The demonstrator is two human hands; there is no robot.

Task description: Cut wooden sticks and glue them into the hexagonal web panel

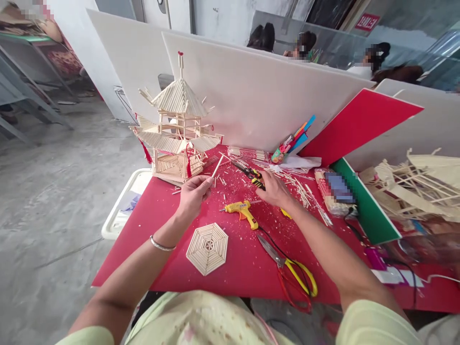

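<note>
My left hand (195, 193) is closed, pinching a short pale wooden stick (217, 166) that points up and away. On the right, my right hand (274, 189) has its fingers round the black-and-yellow handles of a pair of pliers (256, 179), whose jaws point to the far left. Between my forearms a yellow glue gun (241, 212) lies on its side. Nearer to me is a flat hexagonal panel of sticks (207, 249). Scissors (287, 268) with one red and one yellow handle lie below my right forearm.
A stick-built pagoda model (179, 129) with red tassels stands at the back left of the red table (143, 249). Stick offcuts litter the surface. A pen holder (280, 154), a phone (339, 187) and a green board (364, 206) are to the right. White boards (251, 91) rise behind.
</note>
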